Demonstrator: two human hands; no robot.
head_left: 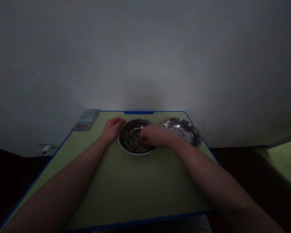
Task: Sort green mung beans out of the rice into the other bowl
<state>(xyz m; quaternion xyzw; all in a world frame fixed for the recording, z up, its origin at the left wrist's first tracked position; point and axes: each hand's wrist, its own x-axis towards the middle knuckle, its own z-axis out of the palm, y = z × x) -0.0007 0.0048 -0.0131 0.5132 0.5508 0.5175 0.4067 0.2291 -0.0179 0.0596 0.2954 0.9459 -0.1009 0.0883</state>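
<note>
A steel bowl stands on the table, holding a mix of small pale and greenish-yellow grains or seeds. My left hand is at its upper left side, fingers curled together with the tips against the rim. Inside the bowl, on its right side, my right hand has its fingers pinched down at the grains. Whatever sits between those fingertips is too small and dark to make out. Right of it stands a second, shinier steel bowl, partly hidden by my right forearm; a few small specks lie on its bottom.
The light green table has a blue edge and stands against a grey wall. A blurred-out flat object lies at the table's far left corner. A plug in a socket shows low on the wall. Another green surface is at far right.
</note>
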